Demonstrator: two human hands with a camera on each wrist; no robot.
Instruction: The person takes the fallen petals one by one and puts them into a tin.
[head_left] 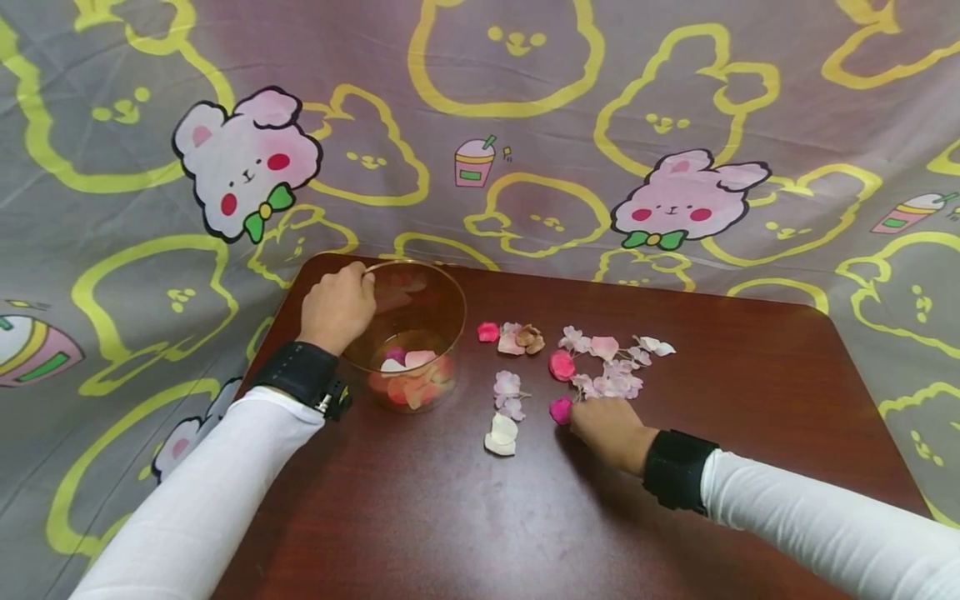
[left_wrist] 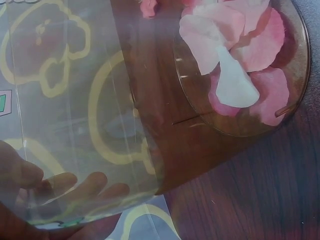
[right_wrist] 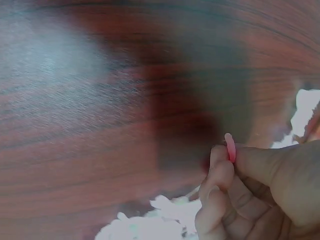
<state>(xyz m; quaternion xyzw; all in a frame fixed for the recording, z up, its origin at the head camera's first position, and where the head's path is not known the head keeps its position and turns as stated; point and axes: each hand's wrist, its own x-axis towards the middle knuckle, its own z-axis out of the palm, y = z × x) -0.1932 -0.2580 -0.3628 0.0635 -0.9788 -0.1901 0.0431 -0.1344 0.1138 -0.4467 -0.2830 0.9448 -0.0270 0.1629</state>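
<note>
My left hand (head_left: 339, 307) grips the rim of a clear, amber-tinted round container (head_left: 457, 321), which stands at the table's left. Thumb and fingers lie on either side of its thin wall in the left wrist view. Pink, peach and white petals (head_left: 420, 390) lie on its bottom, with a white petal (left_wrist: 235, 85) on top. My right hand (head_left: 611, 432) is low over the middle of the table and pinches a pink petal (right_wrist: 231, 147) between thumb and forefinger. Just beyond that hand lie pale lilac blossoms (head_left: 618, 382) and a round red-pink petal (head_left: 561, 365).
Between container and right hand lie lilac blossoms (head_left: 507, 392) and cream petals (head_left: 502, 435). Farther back are a red petal (head_left: 488, 332), a brown petal (head_left: 530, 339) and a white petal (head_left: 656, 345). A patterned cloth (head_left: 540, 225) hangs behind the dark wooden table (head_left: 420, 517).
</note>
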